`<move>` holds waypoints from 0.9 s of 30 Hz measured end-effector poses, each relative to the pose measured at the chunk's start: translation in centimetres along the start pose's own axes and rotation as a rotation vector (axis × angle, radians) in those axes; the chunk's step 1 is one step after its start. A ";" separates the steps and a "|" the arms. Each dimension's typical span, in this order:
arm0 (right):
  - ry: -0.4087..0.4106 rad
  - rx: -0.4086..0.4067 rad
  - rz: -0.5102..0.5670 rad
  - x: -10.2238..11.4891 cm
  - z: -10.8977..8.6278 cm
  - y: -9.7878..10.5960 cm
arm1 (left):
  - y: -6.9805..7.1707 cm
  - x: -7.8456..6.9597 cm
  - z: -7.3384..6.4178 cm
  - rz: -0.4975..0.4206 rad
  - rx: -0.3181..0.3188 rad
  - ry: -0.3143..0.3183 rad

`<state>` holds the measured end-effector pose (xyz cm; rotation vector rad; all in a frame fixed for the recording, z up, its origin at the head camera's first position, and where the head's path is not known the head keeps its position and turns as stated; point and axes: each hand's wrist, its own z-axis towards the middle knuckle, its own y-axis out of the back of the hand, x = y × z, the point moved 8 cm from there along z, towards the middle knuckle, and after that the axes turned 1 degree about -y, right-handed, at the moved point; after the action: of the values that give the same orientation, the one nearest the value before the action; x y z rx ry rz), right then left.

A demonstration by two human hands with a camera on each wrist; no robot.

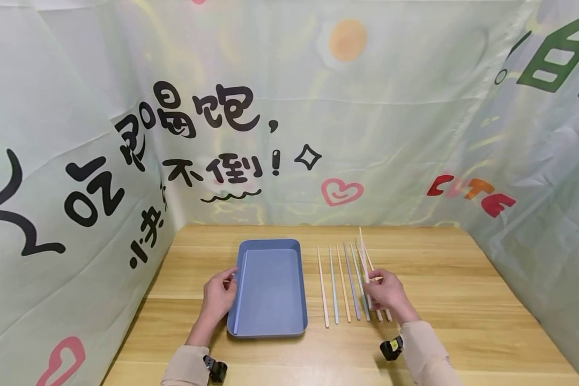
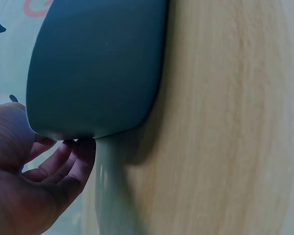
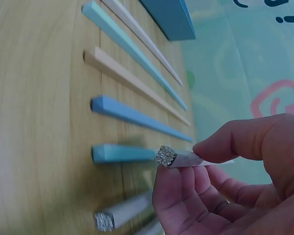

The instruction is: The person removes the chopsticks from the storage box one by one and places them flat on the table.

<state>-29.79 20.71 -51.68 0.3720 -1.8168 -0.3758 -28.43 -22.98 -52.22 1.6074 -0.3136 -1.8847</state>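
Note:
My left hand (image 1: 218, 294) grips the left rim of a blue rectangular tray (image 1: 296, 289); in the left wrist view its fingers (image 2: 81, 164) curl against the tray's side. A bluish chopstick (image 1: 239, 295) lies inside the tray along its left wall. Between thumb and fingers, my right hand (image 1: 388, 292) pinches a pale chopstick (image 3: 186, 159) with a glittery silver end, raised above the table. Beside it lie a teal chopstick (image 3: 122, 154) and another silver-ended chopstick (image 3: 125, 210). The right hand partly hides the rightmost chopsticks in the head view.
Left of the right hand, a pink chopstick (image 1: 323, 289), a light blue chopstick (image 1: 334, 287), an orange chopstick (image 1: 343, 284) and a purple chopstick (image 1: 352, 284) lie in a row on the wooden table (image 1: 463, 300). Printed cloth (image 1: 391, 134) encloses the table's back and sides.

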 end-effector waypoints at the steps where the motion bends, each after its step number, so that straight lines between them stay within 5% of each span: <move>1: 0.000 -0.003 -0.007 -0.1 0.0 0.3 | 0.0 0.0 0.0 -0.002 0.003 0.004; 27: -0.054 -0.064 -0.103 -3.3 0.0 4.5 | -0.2 0.4 0.0 0.002 0.010 0.023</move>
<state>-29.15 26.23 -52.57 0.4151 -1.8374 -0.5191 -28.52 -23.08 -52.63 1.6336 -0.3152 -1.8647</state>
